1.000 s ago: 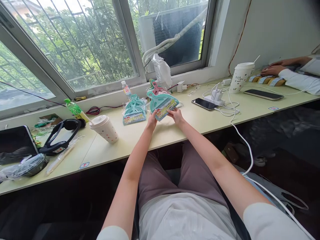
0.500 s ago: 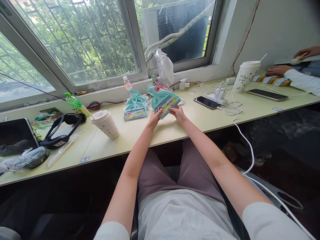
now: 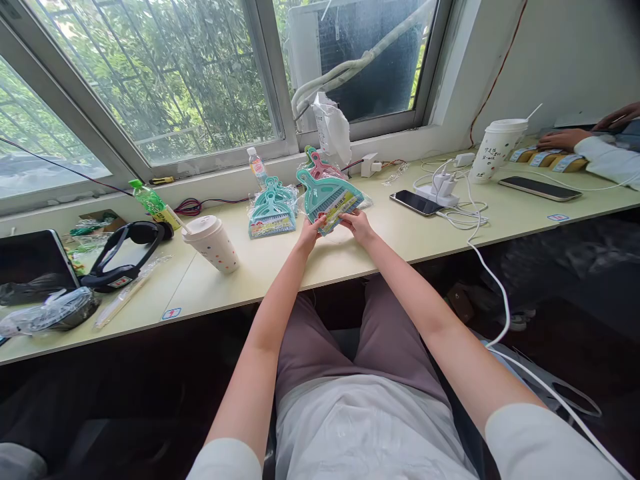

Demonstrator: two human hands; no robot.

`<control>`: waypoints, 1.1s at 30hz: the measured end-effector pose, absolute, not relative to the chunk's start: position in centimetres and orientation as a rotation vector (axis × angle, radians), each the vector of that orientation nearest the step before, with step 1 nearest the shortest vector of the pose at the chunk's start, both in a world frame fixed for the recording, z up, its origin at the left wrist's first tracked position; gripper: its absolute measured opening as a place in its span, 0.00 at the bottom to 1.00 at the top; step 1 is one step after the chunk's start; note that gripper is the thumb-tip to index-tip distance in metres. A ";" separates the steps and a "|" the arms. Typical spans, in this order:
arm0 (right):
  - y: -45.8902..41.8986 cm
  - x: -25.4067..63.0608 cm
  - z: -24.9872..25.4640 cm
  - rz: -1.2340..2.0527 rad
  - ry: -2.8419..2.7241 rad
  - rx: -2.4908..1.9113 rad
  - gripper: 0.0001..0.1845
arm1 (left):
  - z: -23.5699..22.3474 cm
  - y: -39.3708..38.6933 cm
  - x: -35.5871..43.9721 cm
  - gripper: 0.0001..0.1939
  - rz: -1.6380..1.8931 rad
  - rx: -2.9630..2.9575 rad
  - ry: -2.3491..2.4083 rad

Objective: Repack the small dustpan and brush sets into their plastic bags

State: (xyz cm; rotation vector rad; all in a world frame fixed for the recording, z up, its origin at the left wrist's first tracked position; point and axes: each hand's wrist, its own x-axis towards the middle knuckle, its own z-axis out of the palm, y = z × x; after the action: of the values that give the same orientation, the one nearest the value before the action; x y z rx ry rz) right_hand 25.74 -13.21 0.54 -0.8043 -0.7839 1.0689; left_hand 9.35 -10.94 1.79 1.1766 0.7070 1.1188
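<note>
Both hands grip a teal mini dustpan and brush set [image 3: 327, 195] in clear wrapping, tilted above the table. My left hand [image 3: 310, 233] pinches its lower left corner, the thumb on the printed label. On the lower right edge, my right hand [image 3: 358, 225] is closed in the same way. Left of it lie stacked teal dustpan sets [image 3: 273, 212], also wrapped. Behind the held set, a pink dustpan [image 3: 323, 167] and a green one show in part; the rest of them is hidden.
Left are a paper cup [image 3: 213, 245] with a straw, headphones [image 3: 125, 257], a green bottle [image 3: 154, 203] and a tablet [image 3: 35, 267]. To the right lie a phone [image 3: 415, 203], a power strip [image 3: 443, 193] with tangled cables, and a second cup [image 3: 497, 150]. Another person's hand [image 3: 557, 139] rests farther right.
The view has shifted slightly. Both hands keep their hold on the dustpan set, which stays almost in place.
</note>
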 end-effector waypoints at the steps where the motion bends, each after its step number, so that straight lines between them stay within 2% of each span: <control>1: -13.2 25.7 0.5 1.063 -0.776 -0.815 0.15 | 1.9 -11.0 9.3 0.26 1.116 1.179 0.703; 17: -12.5 25.8 -0.4 1.114 -0.806 -0.811 0.12 | 1.5 -10.9 9.1 0.26 1.120 1.281 0.637; 27: -13.3 25.6 0.6 1.160 -0.788 -0.863 0.11 | 1.9 -11.7 9.6 0.40 1.176 1.197 0.694; 33: -13.3 25.7 0.8 1.144 -0.876 -0.968 0.07 | 2.0 -11.3 9.5 0.36 1.226 1.163 0.745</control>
State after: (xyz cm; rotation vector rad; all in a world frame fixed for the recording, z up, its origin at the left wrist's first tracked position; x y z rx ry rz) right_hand 25.67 -13.27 0.76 -0.9681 -0.8755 1.1436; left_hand 9.46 -11.26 2.03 1.1633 0.7451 1.2265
